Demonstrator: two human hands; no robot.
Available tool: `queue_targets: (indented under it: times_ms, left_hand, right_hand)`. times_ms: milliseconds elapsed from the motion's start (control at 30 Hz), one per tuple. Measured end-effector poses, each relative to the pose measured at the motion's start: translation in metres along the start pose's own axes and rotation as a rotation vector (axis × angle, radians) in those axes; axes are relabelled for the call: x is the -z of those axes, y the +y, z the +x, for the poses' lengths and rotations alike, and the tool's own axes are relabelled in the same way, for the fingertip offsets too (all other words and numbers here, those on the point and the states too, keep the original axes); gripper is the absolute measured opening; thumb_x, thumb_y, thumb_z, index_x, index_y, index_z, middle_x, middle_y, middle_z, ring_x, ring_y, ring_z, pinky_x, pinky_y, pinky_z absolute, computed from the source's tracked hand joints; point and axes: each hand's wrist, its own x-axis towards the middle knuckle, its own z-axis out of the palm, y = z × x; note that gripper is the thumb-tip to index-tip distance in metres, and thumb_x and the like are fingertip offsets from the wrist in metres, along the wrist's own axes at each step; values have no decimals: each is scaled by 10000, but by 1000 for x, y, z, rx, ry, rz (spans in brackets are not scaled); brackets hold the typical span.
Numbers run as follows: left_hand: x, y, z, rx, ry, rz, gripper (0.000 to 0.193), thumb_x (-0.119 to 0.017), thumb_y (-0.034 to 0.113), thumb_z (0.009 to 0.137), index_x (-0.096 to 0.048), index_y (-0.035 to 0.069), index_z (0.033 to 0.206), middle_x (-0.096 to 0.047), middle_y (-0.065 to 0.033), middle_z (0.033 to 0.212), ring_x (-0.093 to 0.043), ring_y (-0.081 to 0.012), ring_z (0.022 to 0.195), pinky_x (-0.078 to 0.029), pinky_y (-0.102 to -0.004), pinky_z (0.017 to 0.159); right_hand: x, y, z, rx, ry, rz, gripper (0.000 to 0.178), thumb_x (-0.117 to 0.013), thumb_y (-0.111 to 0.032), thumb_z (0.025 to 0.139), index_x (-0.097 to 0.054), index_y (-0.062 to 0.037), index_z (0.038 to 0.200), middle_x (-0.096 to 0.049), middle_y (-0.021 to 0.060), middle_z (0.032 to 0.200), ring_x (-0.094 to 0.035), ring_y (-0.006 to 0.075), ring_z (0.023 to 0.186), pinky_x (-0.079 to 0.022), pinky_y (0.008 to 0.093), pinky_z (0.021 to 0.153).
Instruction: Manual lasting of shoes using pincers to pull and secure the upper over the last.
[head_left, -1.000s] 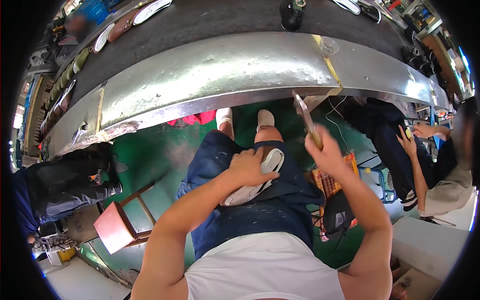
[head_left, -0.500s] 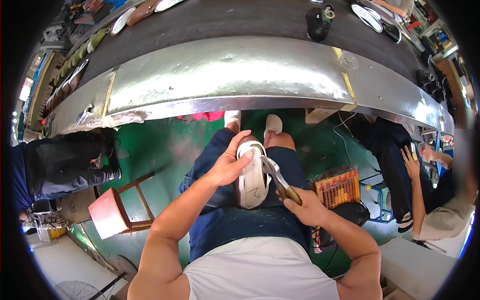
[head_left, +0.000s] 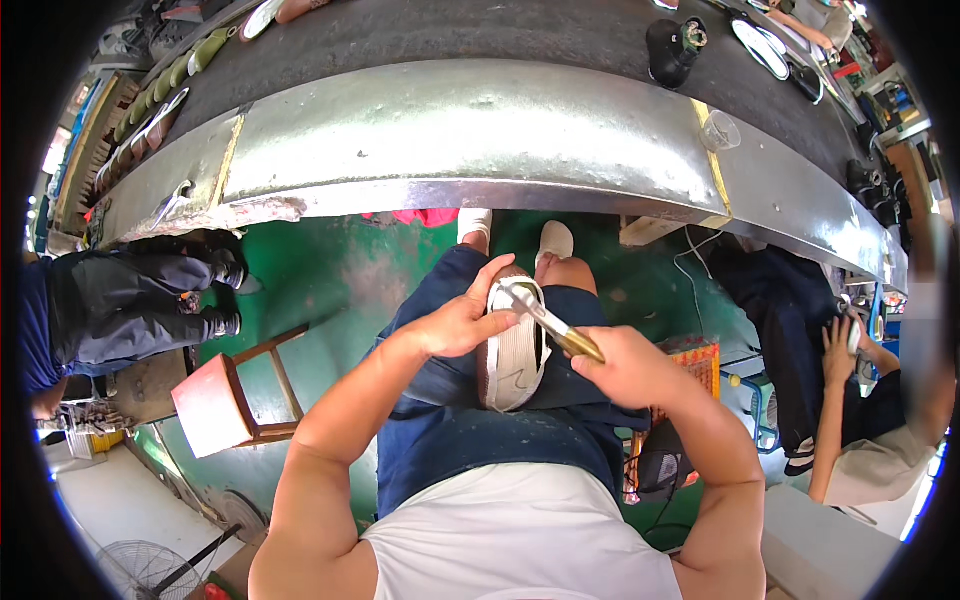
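Across my lap lies a shoe (head_left: 512, 368), its pale ribbed sole turned up and a brown upper showing at the toe and edge. My left hand (head_left: 462, 318) grips its far end, the thumb lying over the sole. My right hand (head_left: 622, 364) is closed round the yellow-brown handles of metal pincers (head_left: 558, 330). Their head touches or hovers over the far end of the sole, close to my left thumb; which of the two I cannot tell.
Ahead runs a dark conveyor with a metal edge (head_left: 460, 135), carrying a black shoe (head_left: 676, 52) and a clear cup (head_left: 720, 131). A wooden stool (head_left: 212, 402) stands left. People are on both sides; a fan (head_left: 150, 570) is at lower left.
The pincers have come up and over the sole's far end, from beside the shoe. My right hand has moved up with them. My left hand still grips the shoe.
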Motion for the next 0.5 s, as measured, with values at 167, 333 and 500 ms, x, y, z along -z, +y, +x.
queue_targets:
  times_ms: [167,333,500]
  left_hand:
    - [21,2,8,99,-143,-127,921,-584,18,911,39,131,1580,-389,-119,1467,-416,-207,1316,-293,-317,1126]
    - [13,-5,10,47,-128,-296,839,-598,67,935,-67,134,1581,-390,-116,1467,-360,-201,1358,-289,-326,1131]
    - [2,-27,16,-94,257,217,556,-609,224,994,-366,80,1473,-436,-156,1440,-424,-234,1325,-335,-336,1115]
  right_hand:
    - [-13,19,5,-275,-207,670,300,-590,-165,952,-609,22,1185,-681,61,1016,-641,129,899,-508,299,788]
    - [-27,29,-8,-222,-64,717,301,-584,-133,954,-594,12,1218,-659,70,1059,-646,145,971,-522,307,819]
    - [-25,23,-2,-404,-127,970,231,-567,-140,974,-563,-17,1169,-633,64,982,-653,169,853,-545,288,685]
